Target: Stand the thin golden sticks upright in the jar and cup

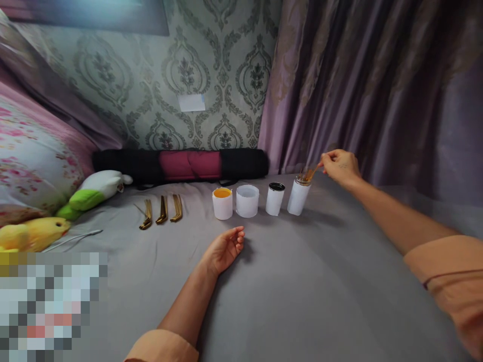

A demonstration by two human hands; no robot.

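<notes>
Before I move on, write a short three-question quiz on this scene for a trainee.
1. Multiple choice: in the row of white containers, counted from the left, at which one does the right hand pinch a thin orange stick? A) first B) second C) fourth
2. True or false: the left hand is gripping a container's rim.
3. Fill in: the mouth of the leftmost container shows the colour ____.

Key: 1. C; 2. False, it holds nothing; 3. orange.

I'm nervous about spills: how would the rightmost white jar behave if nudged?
The jar might tip easily, being taller than it is wide. Once down, its round sides could let it roll. The thin sticks poking from its top would probably slide out.
</notes>
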